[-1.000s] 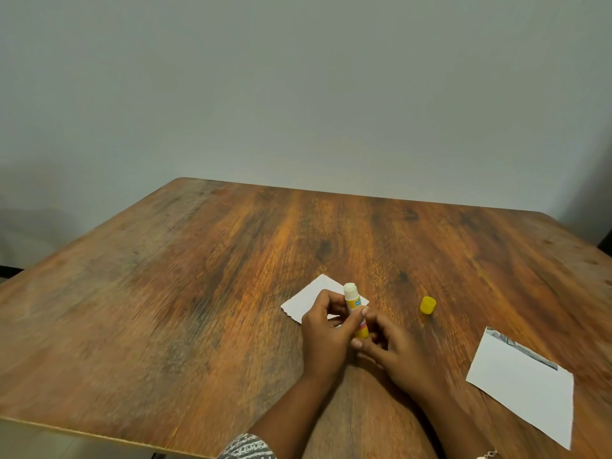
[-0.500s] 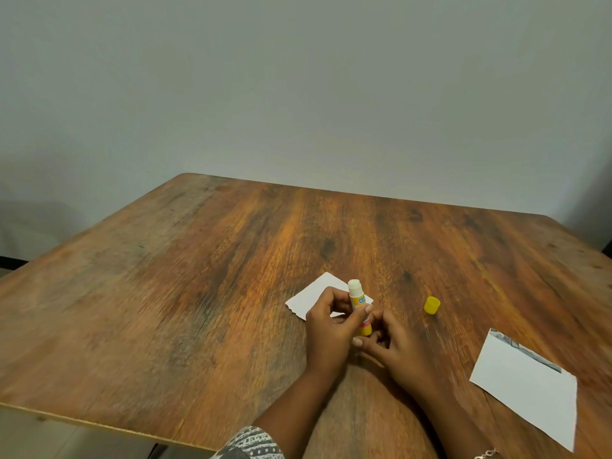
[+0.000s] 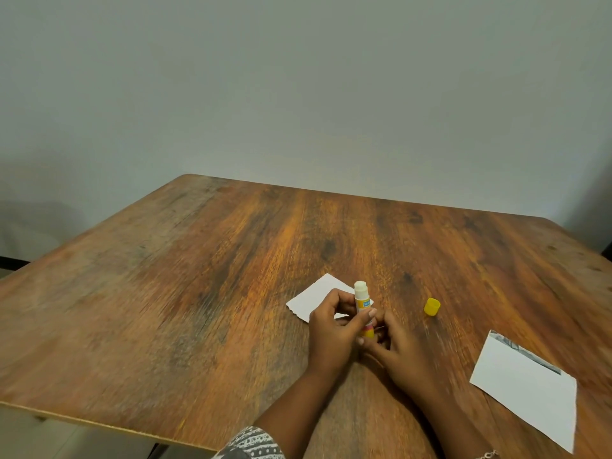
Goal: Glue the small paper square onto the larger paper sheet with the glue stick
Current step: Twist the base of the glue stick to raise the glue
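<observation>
Left hand, right hand gripping uncapped glue stick, blue label unreadable

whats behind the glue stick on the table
A small paper square lies flat on the table behind the glue stick. Its near part is covered by the left hand and the stick.

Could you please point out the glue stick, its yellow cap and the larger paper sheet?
glue stick (image 3: 361, 298): head view, upper barrel.
yellow cap (image 3: 432, 307): head view, side wall.
larger paper sheet (image 3: 526, 392): head view, blank middle.
</observation>
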Demonstrator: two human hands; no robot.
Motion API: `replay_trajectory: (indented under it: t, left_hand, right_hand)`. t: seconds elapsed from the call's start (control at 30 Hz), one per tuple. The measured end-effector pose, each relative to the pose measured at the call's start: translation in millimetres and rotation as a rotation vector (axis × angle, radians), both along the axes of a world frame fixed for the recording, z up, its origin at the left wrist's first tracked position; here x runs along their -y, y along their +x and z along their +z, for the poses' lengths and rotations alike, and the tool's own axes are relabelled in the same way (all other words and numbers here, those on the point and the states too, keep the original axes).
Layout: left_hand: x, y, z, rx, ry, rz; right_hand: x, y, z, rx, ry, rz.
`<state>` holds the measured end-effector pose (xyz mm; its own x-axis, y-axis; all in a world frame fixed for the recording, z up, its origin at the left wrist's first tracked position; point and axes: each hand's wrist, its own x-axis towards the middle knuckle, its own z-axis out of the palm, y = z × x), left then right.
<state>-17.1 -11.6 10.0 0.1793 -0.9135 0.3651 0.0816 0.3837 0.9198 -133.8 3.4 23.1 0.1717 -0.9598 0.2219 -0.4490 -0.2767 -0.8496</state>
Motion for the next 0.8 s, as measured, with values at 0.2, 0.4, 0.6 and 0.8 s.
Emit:
replay_trajectory:
  t: [0.2,0.4,0.6,0.8]
  left_hand:
    - [0.4,-2.1,1.3,0.024,-0.004,-0.004]
    - [2.9,-1.0,-1.9,0.015,0.013,-0.005]
    - [1.1,-1.2,-0.7,0.011,0.019,-0.026]
    - [2.7,-0.9,0.5,0.02,0.029,-0.004]
  right_hand:
    - [1.3,-3.7,-0.6,0.005,0.031,0.007]
    - [0.4,0.1,-0.8,-0.108,-0.038,-0.041]
    - [0.8,2.3,-4.3,-0.101,-0.056,-0.084]
    - [2.2,-2.0,-4.8,-0.019,0.004,-0.007]
